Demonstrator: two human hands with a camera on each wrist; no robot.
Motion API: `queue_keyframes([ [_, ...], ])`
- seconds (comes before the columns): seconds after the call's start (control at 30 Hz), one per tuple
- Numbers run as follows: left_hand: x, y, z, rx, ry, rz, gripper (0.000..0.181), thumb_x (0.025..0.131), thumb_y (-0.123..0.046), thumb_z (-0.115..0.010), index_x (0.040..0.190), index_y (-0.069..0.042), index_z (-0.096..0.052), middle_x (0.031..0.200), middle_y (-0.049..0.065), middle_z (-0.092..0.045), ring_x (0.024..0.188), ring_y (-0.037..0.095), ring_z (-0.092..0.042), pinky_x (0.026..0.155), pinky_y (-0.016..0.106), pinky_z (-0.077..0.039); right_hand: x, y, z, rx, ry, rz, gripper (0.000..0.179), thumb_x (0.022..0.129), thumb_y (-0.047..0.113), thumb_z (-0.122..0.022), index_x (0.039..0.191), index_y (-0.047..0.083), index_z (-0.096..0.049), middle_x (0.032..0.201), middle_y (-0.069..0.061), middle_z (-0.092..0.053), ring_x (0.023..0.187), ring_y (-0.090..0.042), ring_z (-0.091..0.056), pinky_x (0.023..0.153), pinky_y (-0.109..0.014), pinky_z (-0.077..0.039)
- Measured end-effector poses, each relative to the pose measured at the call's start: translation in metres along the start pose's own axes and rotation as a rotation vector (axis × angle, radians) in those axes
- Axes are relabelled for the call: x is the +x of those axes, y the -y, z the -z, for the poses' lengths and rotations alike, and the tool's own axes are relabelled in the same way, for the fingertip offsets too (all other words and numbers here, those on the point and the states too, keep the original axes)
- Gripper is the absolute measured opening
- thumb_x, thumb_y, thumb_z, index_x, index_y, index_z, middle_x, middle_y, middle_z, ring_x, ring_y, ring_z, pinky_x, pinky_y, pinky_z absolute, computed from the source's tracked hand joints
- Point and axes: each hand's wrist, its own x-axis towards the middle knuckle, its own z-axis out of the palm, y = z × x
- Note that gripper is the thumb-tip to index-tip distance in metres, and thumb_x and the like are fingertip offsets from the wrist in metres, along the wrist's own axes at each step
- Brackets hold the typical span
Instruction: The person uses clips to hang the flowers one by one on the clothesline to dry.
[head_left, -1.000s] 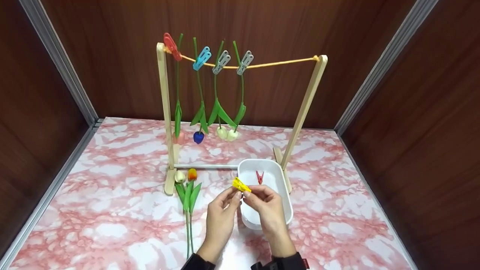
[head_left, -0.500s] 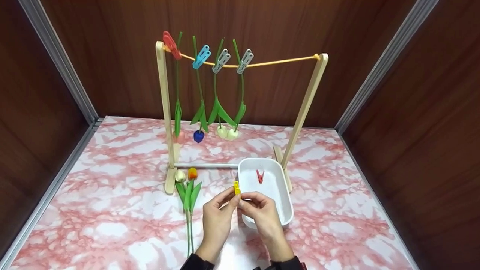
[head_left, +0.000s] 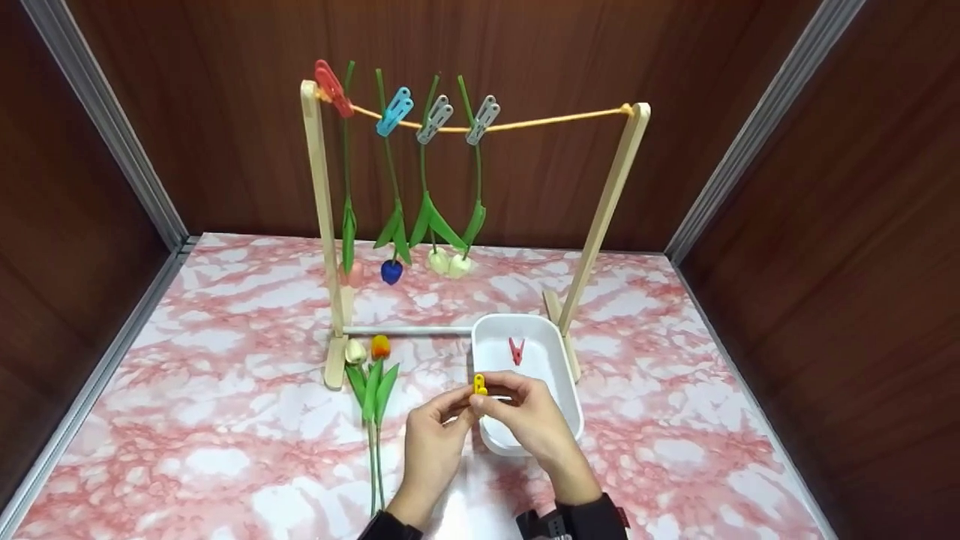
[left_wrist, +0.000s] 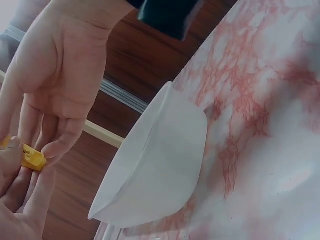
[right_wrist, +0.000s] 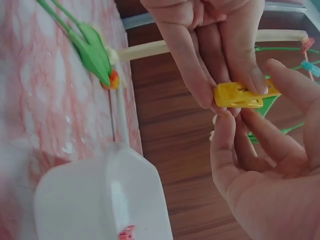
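A yellow clothespin is held between both hands just left of the white tray. My left hand pinches it; in the right wrist view the left thumb lies on the side of the clothespin. From the other side my right hand grips it with thumb and fingertips, partly covering it. Two tulips, a white one and an orange one, lie on the table to the left. A red clothespin sits in the tray.
Behind the hands stands a wooden rack with an orange cord. Several tulips hang upside down from it by red, blue and grey clothespins. The tray stands near the rack's right foot.
The yellow clothespin has turned from slanting to upright between the fingers. My right hand has shifted so that it covers more of the clothespin. The head view has moved slightly.
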Motion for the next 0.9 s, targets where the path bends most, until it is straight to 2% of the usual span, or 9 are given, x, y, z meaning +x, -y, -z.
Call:
queue_keyframes([
  [0.17,0.0,-0.001,0.002,-0.055,0.011,0.006,0.025,0.092,-0.005,-0.082,0.116,0.001,-0.078,0.104,0.01,-0.079,0.097,0.022,-0.076,0.085,0.027,-0.061,0.002,0.002,0.002,0.023,0.013,0.001,0.033,0.095,0.001,-0.077,0.123,-0.014,-0.068,0.113,-0.018,-0.074,0.107,-0.026,-0.07,0.094,-0.031,-0.059],
  [0.27,0.002,-0.002,0.002,-0.075,0.017,0.004,0.024,0.091,-0.005,-0.083,0.114,0.001,-0.078,0.104,0.01,-0.079,0.098,0.022,-0.076,0.086,0.027,-0.061,0.004,0.003,0.004,0.051,0.007,-0.013,0.035,0.094,0.002,-0.079,0.125,-0.01,-0.07,0.116,-0.017,-0.074,0.111,-0.026,-0.069,0.095,-0.032,-0.058],
  [0.47,0.004,0.0,0.004,-0.064,0.002,0.0,0.019,0.089,-0.007,-0.086,0.107,-0.003,-0.081,0.103,0.008,-0.079,0.096,0.019,-0.076,0.086,0.029,-0.061,0.007,0.008,0.007,0.035,0.021,-0.011,0.034,0.093,0.004,-0.081,0.124,-0.006,-0.073,0.119,-0.026,-0.072,0.113,-0.03,-0.069,0.095,-0.033,-0.058],
  [0.53,0.004,0.0,0.005,-0.069,0.009,-0.001,0.018,0.089,-0.007,-0.086,0.106,-0.002,-0.081,0.104,0.009,-0.079,0.096,0.02,-0.076,0.086,0.029,-0.062,0.007,0.009,0.007,0.028,-0.001,0.007,0.032,0.091,0.002,-0.081,0.121,-0.008,-0.074,0.115,-0.028,-0.073,0.108,-0.028,-0.071,0.093,-0.032,-0.059],
  [0.6,0.006,0.002,0.008,-0.055,0.045,0.003,0.018,0.089,-0.006,-0.086,0.106,-0.001,-0.08,0.105,0.01,-0.078,0.097,0.022,-0.076,0.086,0.029,-0.061,0.006,0.01,0.006,0.024,-0.041,0.029,0.03,0.09,-0.001,-0.082,0.117,-0.009,-0.074,0.108,-0.025,-0.074,0.102,-0.025,-0.072,0.089,-0.031,-0.059],
  [0.67,0.009,0.004,0.015,-0.014,0.11,0.004,0.019,0.089,-0.006,-0.085,0.107,-0.001,-0.08,0.105,0.011,-0.078,0.098,0.024,-0.075,0.087,0.029,-0.061,0.005,0.011,0.008,0.024,-0.085,0.049,0.029,0.088,-0.002,-0.082,0.115,-0.011,-0.074,0.103,-0.021,-0.075,0.097,-0.022,-0.072,0.086,-0.029,-0.059],
  [0.77,0.017,0.011,0.037,0.12,0.178,-0.007,0.019,0.09,-0.005,-0.083,0.108,-0.003,-0.079,0.105,0.009,-0.078,0.097,0.024,-0.074,0.088,0.029,-0.061,0.004,0.011,0.012,0.017,-0.142,0.059,0.026,0.087,-0.002,-0.084,0.111,-0.01,-0.076,0.098,-0.016,-0.076,0.093,-0.021,-0.072,0.084,-0.027,-0.057],
  [0.83,0.024,0.015,0.055,0.213,0.185,-0.009,0.018,0.09,-0.004,-0.082,0.108,-0.004,-0.079,0.103,0.008,-0.078,0.096,0.023,-0.073,0.087,0.029,-0.061,0.003,0.012,0.015,0.011,-0.165,0.061,0.025,0.086,-0.002,-0.085,0.109,-0.01,-0.077,0.098,-0.016,-0.077,0.093,-0.021,-0.072,0.084,-0.027,-0.057],
  [0.9,0.032,0.018,0.071,0.296,0.162,-0.007,0.017,0.09,-0.002,-0.081,0.107,-0.004,-0.079,0.102,0.006,-0.078,0.094,0.023,-0.073,0.086,0.03,-0.061,0.003,0.012,0.019,0.006,-0.186,0.066,0.024,0.086,-0.003,-0.085,0.107,-0.011,-0.077,0.099,-0.017,-0.077,0.093,-0.021,-0.073,0.084,-0.027,-0.058],
])
